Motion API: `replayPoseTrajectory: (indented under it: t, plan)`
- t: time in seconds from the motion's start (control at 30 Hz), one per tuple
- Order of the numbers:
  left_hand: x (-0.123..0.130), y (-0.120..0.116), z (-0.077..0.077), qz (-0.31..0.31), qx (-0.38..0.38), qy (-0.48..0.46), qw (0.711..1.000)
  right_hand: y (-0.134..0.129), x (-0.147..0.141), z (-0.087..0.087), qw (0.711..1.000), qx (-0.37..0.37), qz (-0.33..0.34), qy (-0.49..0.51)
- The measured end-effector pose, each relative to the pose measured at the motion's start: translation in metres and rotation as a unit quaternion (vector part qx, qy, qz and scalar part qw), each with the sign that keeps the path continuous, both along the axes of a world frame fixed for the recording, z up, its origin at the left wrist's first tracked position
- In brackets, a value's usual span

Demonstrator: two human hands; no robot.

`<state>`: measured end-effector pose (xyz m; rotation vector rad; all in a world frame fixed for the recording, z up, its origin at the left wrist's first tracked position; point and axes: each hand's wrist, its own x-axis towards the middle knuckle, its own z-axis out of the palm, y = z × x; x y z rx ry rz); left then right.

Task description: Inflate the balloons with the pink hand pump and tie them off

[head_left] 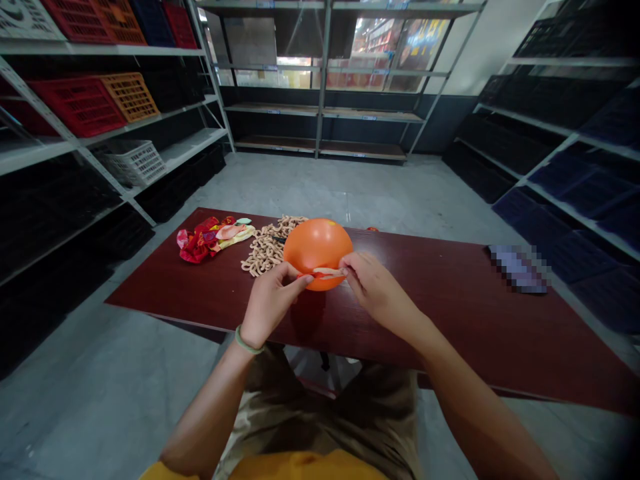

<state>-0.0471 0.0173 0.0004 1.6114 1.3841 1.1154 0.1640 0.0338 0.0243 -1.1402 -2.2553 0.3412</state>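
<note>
An inflated orange balloon (319,243) is in front of me, just over the table. My left hand (273,297) pinches the balloon's reddish neck at its near side between thumb and fingers. A thin beige band (327,272) stretches across the front of the balloon from that neck. Its other end is pinched in the fingertips of my right hand (374,283). Whether the band loops around the neck I cannot tell. Behind my left hand lies a heap of similar beige curled pieces (263,250), with a small dark object (279,239) partly among them.
Crumpled red, pink and yellow pieces (213,239) lie at the left of the dark red table (425,320). A blurred flat object (519,269) is near the right end. Shelves with red crates (80,107) and a white basket (133,162) stand left; more racks are behind and right.
</note>
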Motion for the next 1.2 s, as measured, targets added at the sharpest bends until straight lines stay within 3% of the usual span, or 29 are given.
replayPoseTrajectory:
  t: [0.13, 0.3, 0.43, 0.63, 0.7, 0.77, 0.87, 0.93, 1.03, 1.2]
  plan:
    - [-0.001, -0.005, 0.006, -0.017, 0.166, 0.083, 0.983, 0.004, -0.001, 0.000, 1.000, -0.011, 0.010, 0.006]
    - [-0.010, -0.004, 0.011, -0.105, 0.365, 0.233, 0.895, 0.007, 0.000, -0.008, 0.999, -0.038, 0.014, 0.031]
    - [-0.014, -0.003, 0.023, -0.149, 0.441, 0.273, 0.842, 0.005, 0.001, -0.011, 0.989, -0.126, 0.015, 0.074]
    - [-0.011, -0.006, 0.043, -0.278, 0.382, 0.309, 0.825, 0.006, -0.003, -0.017, 0.956, -0.229, 0.018, 0.184]
    - [-0.010, -0.006, 0.043, -0.317, 0.331, 0.283, 0.842, 0.006, -0.008, -0.017, 0.942, -0.244, 0.014, 0.231]
    - [-0.010, -0.006, 0.040, -0.332, 0.254, 0.234, 0.878, 0.005, -0.015, -0.016, 0.933, -0.245, 0.004, 0.263]
    - [-0.011, -0.004, 0.030, -0.284, 0.125, 0.090, 0.947, 0.002, -0.023, -0.013, 0.928, -0.231, -0.022, 0.292]
    - [-0.010, -0.003, 0.023, -0.229, 0.055, -0.034, 0.971, 0.000, -0.028, -0.011, 0.921, -0.233, -0.037, 0.311]
    - [-0.008, 0.000, 0.013, -0.163, -0.003, -0.160, 0.974, -0.002, -0.033, -0.012, 0.908, -0.240, -0.034, 0.343]
    - [0.000, 0.008, 0.005, -0.083, -0.049, -0.207, 0.974, 0.001, -0.039, -0.017, 0.922, -0.204, -0.025, 0.327]
